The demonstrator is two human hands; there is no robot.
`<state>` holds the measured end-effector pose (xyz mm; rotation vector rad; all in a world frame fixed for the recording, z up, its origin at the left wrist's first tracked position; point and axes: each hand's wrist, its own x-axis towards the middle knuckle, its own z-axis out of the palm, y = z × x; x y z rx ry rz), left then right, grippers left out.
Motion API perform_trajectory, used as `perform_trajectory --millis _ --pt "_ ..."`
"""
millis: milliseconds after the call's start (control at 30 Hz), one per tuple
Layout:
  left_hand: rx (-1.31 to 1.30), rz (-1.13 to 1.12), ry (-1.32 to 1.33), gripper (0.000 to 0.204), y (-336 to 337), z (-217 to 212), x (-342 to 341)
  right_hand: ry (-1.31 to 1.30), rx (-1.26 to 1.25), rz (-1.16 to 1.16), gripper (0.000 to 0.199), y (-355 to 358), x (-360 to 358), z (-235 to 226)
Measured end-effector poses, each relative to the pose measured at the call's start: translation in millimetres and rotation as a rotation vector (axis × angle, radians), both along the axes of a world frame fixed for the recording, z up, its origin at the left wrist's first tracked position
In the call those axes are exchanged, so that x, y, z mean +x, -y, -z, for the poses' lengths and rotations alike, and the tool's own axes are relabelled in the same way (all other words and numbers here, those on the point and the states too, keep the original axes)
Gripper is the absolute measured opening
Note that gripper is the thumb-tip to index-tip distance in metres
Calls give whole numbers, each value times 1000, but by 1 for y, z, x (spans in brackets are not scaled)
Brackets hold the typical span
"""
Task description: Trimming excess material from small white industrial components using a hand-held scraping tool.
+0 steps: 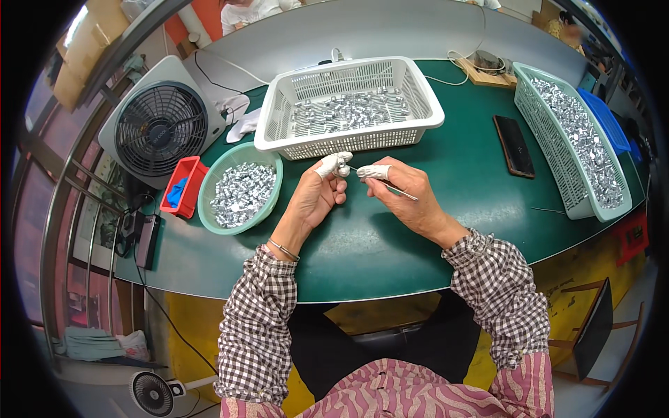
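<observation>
Small metal piece (342, 166), viewed from my remote post, sits pinched in my left grip (317, 193); just beside, my right grip (412, 198) clasps a slim metal rod (403, 193).

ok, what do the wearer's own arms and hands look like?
Both arms: dark-and-white checked sleeve covers, gathered at the wrists, with pink patterned sleeves showing above. Left hand and right hand have white finger covers on some fingers; a silvery bracelet circles the left wrist.
</observation>
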<state>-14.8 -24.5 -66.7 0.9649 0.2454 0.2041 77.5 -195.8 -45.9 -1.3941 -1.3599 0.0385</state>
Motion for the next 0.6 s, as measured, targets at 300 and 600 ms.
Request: perform_trajectory --millis 300,600 --pt "-44 44 -39 24 1 2 2 -52 42 -27 13 -1 -4 -1" --pt "-39 62 -51 24 7 1 1 -177 -19 -12 13 -2 -1 4"
